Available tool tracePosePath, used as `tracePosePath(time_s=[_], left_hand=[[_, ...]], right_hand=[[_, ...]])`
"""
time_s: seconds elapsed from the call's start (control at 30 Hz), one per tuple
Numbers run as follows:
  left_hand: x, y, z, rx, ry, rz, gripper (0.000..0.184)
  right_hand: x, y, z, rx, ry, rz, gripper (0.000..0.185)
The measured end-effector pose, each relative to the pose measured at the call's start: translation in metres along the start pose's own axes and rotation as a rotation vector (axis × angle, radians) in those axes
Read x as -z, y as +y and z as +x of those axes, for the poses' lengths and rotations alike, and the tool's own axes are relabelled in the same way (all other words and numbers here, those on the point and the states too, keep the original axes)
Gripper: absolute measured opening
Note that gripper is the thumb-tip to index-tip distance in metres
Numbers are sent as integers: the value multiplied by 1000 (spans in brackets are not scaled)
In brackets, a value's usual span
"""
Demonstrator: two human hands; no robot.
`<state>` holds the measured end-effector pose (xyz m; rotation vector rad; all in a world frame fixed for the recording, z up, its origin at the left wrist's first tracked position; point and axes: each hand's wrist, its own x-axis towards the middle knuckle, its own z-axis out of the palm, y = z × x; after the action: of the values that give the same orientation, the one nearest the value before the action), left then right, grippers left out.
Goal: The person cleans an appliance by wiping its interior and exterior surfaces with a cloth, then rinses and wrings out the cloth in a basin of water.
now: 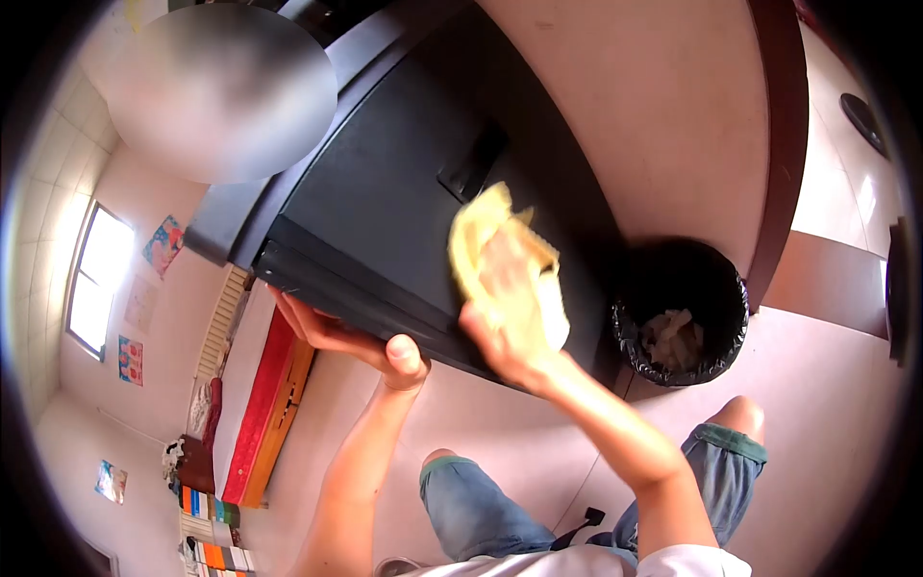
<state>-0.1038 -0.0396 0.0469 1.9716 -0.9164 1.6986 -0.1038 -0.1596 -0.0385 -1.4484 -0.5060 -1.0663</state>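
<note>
My right hand [514, 308] is closed on a yellow cloth [481, 226] and presses it against the flat face of a large black cabinet-like unit [385, 183]. Just beyond the cloth, a recessed handle [473, 165] is set into that face. Along the unit's near lower edge, my left hand [351, 338] grips the black rim, thumb on the outside and fingers partly hidden beneath it. What the unit is exactly, I cannot tell.
A bin [681, 313] lined with a black bag holds crumpled paper, to the right of the unit. My knees are below it. A bed [255, 394] with a red band and several books [212, 505] lie to the left.
</note>
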Motion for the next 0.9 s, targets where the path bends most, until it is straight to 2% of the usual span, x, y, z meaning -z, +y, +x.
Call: tracePosePath(time_s=[0.07, 0.1, 0.2, 0.3, 0.4, 0.47, 0.5, 0.53, 0.57, 0.63, 0.67, 0.7, 0.77, 0.8, 0.83, 0.87, 0.9], left_hand=[[-3, 0, -5, 32, 15, -32, 98], [-4, 0, -7, 47, 21, -46, 97], [-6, 0, -11, 89, 24, -77, 97], [-6, 6, -9, 95, 17, -72, 97], [-1, 4, -7, 74, -8, -58, 97], [-2, 7, -6, 70, -29, -66, 96], [-6, 16, -3, 85, -31, -106, 94], [-9, 18, -5, 92, -34, -129, 94], [-10, 17, -7, 95, -35, -149, 94], [-11, 14, -8, 67, -44, -137, 93], [-14, 14, -9, 46, -39, -138, 93], [-17, 15, -11, 27, -37, -135, 93], [-21, 16, -13, -5, -46, -114, 91], [-22, 18, -15, -17, -61, -95, 91], [-24, 19, -15, -30, -74, -84, 90], [-25, 19, -14, -53, -90, -77, 89], [-23, 17, -14, -74, -105, -69, 89]], right_hand=[[-5, -3, -35, 145, -126, -17, 55], [1, -5, -41, 129, -219, 45, 64], [-4, 29, -87, -39, -135, -12, 68], [12, 54, -130, -520, -11, 65, 76], [15, 84, -155, -949, 207, 124, 75], [-3, 103, -161, -925, 223, 23, 75], [2, 86, -143, -886, 217, 90, 77], [15, 60, -114, -693, 164, 150, 79], [11, 45, -92, -676, 165, 227, 80], [17, 34, -40, -503, -73, 139, 75], [14, 46, -22, -350, -19, 77, 68], [11, 74, -13, -308, 23, -79, 68], [22, 118, -2, -486, 222, 29, 66], [25, 153, -11, -571, 269, -10, 69], [36, 152, -22, -770, 236, 105, 72], [39, 165, -43, -778, 210, 41, 73], [32, 196, -74, -688, 232, -87, 72]])
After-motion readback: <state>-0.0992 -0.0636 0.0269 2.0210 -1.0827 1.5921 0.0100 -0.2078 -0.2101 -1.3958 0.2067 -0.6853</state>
